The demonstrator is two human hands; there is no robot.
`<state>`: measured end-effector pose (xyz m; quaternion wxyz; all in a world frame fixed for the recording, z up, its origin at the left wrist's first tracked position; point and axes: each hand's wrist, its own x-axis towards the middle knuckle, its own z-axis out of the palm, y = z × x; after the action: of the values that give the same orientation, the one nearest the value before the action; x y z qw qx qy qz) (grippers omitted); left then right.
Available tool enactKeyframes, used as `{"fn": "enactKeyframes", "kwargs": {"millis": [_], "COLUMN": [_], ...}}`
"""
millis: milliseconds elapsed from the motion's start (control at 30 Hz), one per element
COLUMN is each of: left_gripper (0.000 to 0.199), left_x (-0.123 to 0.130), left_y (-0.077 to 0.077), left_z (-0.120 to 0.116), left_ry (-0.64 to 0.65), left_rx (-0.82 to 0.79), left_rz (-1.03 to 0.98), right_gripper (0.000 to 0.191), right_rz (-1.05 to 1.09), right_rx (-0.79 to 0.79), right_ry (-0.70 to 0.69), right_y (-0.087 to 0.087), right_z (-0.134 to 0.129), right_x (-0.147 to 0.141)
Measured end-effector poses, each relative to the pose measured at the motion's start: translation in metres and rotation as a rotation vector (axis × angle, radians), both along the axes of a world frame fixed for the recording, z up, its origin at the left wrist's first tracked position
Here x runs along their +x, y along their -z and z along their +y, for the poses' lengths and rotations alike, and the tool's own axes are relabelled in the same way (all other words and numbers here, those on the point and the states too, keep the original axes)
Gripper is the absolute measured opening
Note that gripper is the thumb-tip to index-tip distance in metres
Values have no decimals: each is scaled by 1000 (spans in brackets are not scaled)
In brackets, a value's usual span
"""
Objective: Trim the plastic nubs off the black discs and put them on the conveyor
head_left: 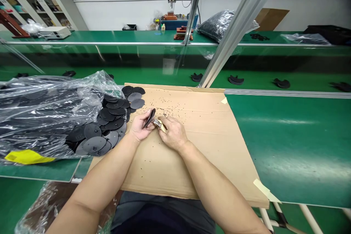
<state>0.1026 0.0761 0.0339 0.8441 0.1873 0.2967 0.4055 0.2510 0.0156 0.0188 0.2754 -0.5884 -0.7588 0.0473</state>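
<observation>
Black disc [148,119] in left grip [142,126], above cardboard sheet [192,146]. Cutting pliers [159,124] in right grip [172,132], tips at disc's edge. Bagged black discs [94,144] just left of cardboard.

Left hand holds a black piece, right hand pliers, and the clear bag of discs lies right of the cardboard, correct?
Wrong side: the head view shows the clear bag of discs left of the cardboard. The left hand does hold a black piece, the right hand pliers.
</observation>
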Motion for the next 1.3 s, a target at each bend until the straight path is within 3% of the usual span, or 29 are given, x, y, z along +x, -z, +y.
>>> {"fn": "enactKeyframes", "kwargs": {"millis": [1067,1300], "left_gripper": [15,17], "left_x": [2,2], "left_y": [2,10], "left_z": [0,2], "left_ry": [-29,-61], "left_rx": [45,67], "left_rz": [71,96], "right_gripper": [36,32], "right_rz": [-127,-184], "right_rx": [-203,-264], "right_ry": [13,44], "right_y": [-16,-23], "right_z": [-2,-4], "right_x": [2,1]}}
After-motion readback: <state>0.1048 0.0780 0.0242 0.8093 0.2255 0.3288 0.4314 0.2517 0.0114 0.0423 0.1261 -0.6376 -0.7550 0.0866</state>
